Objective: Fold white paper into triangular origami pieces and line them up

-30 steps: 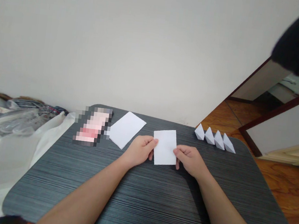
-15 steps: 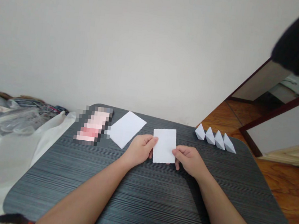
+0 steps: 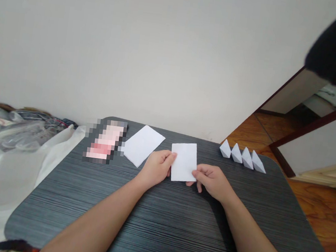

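Note:
A small white sheet of paper, almost square, is held up between my two hands above the dark table. My left hand pinches its left edge, thumb on the front face. At the lower right corner, my right hand grips the paper between thumb and fingers, with some fingertips showing behind and below it. The fingers behind the sheet are mostly hidden. Left of my left hand lies more white paper, flat on the table. Several folded white paper shapes with pointed tips stand in a row at the right back.
The dark wood-grain table meets a pale wall at the back. A pixelated pink, phone-like object lies at its left back. Plastic bags and clutter sit beyond the left edge; wooden floor shows on the right.
The held paper has shifted slightly left and up, and more of my right fingertips show under its lower edge. Both hands keep their hold.

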Motion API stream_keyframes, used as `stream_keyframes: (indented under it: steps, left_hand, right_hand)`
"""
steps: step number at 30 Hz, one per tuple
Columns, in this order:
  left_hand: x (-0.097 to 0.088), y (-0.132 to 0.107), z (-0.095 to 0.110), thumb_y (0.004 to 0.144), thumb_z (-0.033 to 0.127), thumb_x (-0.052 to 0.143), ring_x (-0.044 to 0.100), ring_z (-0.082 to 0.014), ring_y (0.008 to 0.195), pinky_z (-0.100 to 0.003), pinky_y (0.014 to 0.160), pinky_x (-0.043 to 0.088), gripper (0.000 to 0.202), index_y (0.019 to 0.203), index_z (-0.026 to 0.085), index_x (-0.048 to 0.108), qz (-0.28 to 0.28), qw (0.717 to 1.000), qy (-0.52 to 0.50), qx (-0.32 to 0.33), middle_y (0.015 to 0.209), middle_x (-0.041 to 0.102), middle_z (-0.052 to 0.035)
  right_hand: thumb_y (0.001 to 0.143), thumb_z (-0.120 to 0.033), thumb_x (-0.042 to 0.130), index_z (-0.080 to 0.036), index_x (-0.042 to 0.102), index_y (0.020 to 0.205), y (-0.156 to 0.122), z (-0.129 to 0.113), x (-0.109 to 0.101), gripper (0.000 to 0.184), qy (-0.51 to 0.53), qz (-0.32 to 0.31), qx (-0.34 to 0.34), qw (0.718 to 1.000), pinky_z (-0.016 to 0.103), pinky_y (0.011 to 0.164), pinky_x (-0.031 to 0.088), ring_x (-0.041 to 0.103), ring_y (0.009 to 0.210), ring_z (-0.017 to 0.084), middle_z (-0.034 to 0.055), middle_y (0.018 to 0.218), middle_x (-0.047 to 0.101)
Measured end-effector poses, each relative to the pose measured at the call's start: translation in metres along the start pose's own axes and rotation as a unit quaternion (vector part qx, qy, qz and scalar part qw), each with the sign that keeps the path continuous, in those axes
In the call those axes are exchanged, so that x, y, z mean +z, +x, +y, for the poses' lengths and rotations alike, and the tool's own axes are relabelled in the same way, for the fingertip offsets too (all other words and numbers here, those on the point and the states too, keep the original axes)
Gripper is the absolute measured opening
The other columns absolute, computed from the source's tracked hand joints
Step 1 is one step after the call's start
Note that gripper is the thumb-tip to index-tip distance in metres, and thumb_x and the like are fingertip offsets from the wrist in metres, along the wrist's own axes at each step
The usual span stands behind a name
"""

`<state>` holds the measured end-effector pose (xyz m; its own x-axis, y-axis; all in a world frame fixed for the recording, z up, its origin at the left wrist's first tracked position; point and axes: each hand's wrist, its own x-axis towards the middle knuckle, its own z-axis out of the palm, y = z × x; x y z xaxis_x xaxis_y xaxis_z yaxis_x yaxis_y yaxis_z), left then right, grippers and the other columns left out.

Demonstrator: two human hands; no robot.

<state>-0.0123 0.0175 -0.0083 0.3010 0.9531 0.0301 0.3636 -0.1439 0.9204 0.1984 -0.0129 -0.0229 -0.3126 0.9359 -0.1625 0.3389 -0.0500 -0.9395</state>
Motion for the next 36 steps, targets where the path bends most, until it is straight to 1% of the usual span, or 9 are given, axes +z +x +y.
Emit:
stream_keyframes:
  steps: [7,14,19,21,24,26,30,33,36]
  left_hand:
    - [0.0004,0.0001,0.0004,0.089,0.046,0.036,0.049,-0.0106,0.047,-0.022,0.049,0.034,0.045,0.057,0.017,0.048,0.001,1.0,0.003,-0.004,0.048,0.052,0.002]
    - [0.0007,0.0006,-0.0028,0.088,0.047,0.036,0.047,-0.0113,0.048,-0.023,0.048,0.031,0.045,0.058,0.017,0.048,0.009,1.0,0.014,-0.002,0.049,0.052,0.0016]
    - [0.0009,0.0001,-0.0017,0.089,0.046,0.036,0.047,-0.0113,0.049,-0.023,0.05,0.033,0.044,0.058,0.017,0.048,0.012,1.0,0.011,0.001,0.049,0.052,0.0019]
    - [0.0008,-0.0001,-0.0012,0.089,0.046,0.036,0.048,-0.0115,0.049,-0.023,0.05,0.033,0.044,0.058,0.017,0.048,0.016,1.0,0.014,0.0,0.049,0.052,0.0018]
    - [0.0006,0.0001,-0.0013,0.089,0.047,0.036,0.048,-0.0117,0.048,-0.023,0.049,0.032,0.044,0.058,0.017,0.048,0.025,1.0,0.014,-0.004,0.049,0.052,0.0017]
    - [0.0005,0.0002,-0.0018,0.089,0.047,0.036,0.048,-0.0117,0.048,-0.023,0.049,0.033,0.044,0.058,0.017,0.047,0.029,0.999,0.014,-0.006,0.049,0.052,0.0018]
    - [0.0005,0.0008,-0.0026,0.089,0.047,0.035,0.049,-0.0116,0.048,-0.023,0.049,0.033,0.044,0.059,0.017,0.048,0.034,0.999,0.021,-0.005,0.049,0.052,0.0017]
    - [0.0002,0.0012,-0.0022,0.088,0.047,0.035,0.049,-0.0119,0.048,-0.023,0.048,0.032,0.044,0.059,0.017,0.049,0.04,0.999,0.026,-0.004,0.049,0.052,0.0014]
    - [-0.0002,0.0014,-0.0016,0.088,0.047,0.035,0.05,-0.0119,0.048,-0.023,0.05,0.034,0.044,0.058,0.017,0.049,0.044,0.999,0.023,-0.008,0.048,0.052,0.0014]
  right_hand:
    - [0.086,-0.039,0.05,-0.015,0.061,0.072,-0.0011,-0.0017,0.0009,0.03,-0.004,0.01,0.004,1.0,0.021,0.042,0.04,0.052,0.04,0.009,0.0048,0.069,0.072]
    - [0.085,-0.037,0.052,-0.015,0.063,0.076,-0.0012,-0.0004,0.002,0.027,0.006,-0.003,0.003,1.0,0.021,0.041,0.04,0.052,0.04,0.009,0.0055,0.071,0.072]
    - [0.086,-0.037,0.051,-0.015,0.061,0.071,-0.001,-0.0028,0.0034,0.028,0.0,0.011,-0.008,1.0,0.021,0.041,0.04,0.052,0.04,0.008,0.0047,0.069,0.072]
    - [0.087,-0.036,0.051,-0.015,0.061,0.071,-0.0007,-0.0035,0.004,0.028,0.017,0.003,-0.007,1.0,0.021,0.041,0.04,0.055,0.042,0.009,0.0053,0.069,0.071]
    - [0.085,-0.035,0.054,-0.014,0.061,0.077,0.0001,-0.0031,0.0052,0.024,0.06,-0.017,0.005,0.998,0.021,0.04,0.042,0.064,0.056,0.015,0.0084,0.074,0.072]
    - [0.084,-0.035,0.055,-0.013,0.061,0.078,0.0005,-0.0029,0.0061,0.023,0.07,-0.018,0.01,0.997,0.02,0.04,0.042,0.067,0.062,0.017,0.0098,0.077,0.072]
    - [0.085,-0.035,0.054,-0.012,0.061,0.073,0.0,-0.0043,0.0068,0.027,0.06,-0.008,0.005,0.998,0.02,0.04,0.042,0.063,0.053,0.013,0.0092,0.072,0.071]
    - [0.084,-0.036,0.055,-0.012,0.061,0.076,-0.0006,-0.0047,0.0069,0.026,0.072,-0.019,0.008,0.997,0.021,0.041,0.042,0.065,0.056,0.014,0.0095,0.074,0.072]
    - [0.084,-0.039,0.055,-0.013,0.062,0.076,-0.0005,-0.0034,0.0074,0.028,0.074,-0.021,0.008,0.997,0.021,0.041,0.042,0.067,0.061,0.016,0.0106,0.077,0.072]
